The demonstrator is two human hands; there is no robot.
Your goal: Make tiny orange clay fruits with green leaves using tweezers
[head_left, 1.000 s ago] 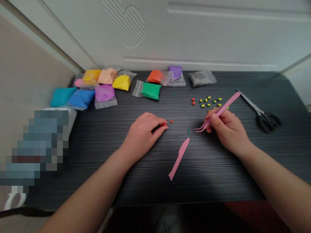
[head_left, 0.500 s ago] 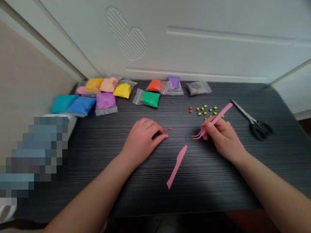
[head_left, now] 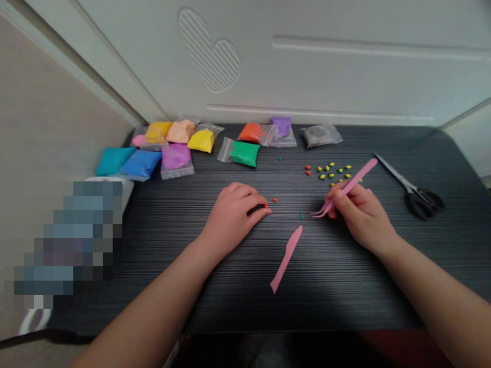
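Note:
Between the thumb and index finger of my left hand (head_left: 236, 217) is a tiny red clay ball (head_left: 266, 206). Just beyond those fingertips another red clay ball (head_left: 274, 200) lies on the dark table. My right hand (head_left: 355, 212) grips pink plastic tweezers (head_left: 355, 180), their curved tips slightly apart with nothing visible between them. A thin green clay strip (head_left: 301, 214) lies left of the tips, with a small green speck near it. Below, a pink plastic knife (head_left: 286, 259) rests on the table between my hands.
Several small yellow-and-green clay pieces (head_left: 332, 176) lie beyond my right hand, beside two red pieces (head_left: 308, 173). Black-handled scissors (head_left: 409, 186) are at the right. Bags of coloured clay, including a green one (head_left: 245, 153), line the back by a white panel (head_left: 330, 82). A pixelated area covers the left.
The view has shifted a little, moving everything slightly right in the picture. My left fingertips have parted slightly, so the red ball shows more clearly. The right hand keeps its grip on the tweezers.

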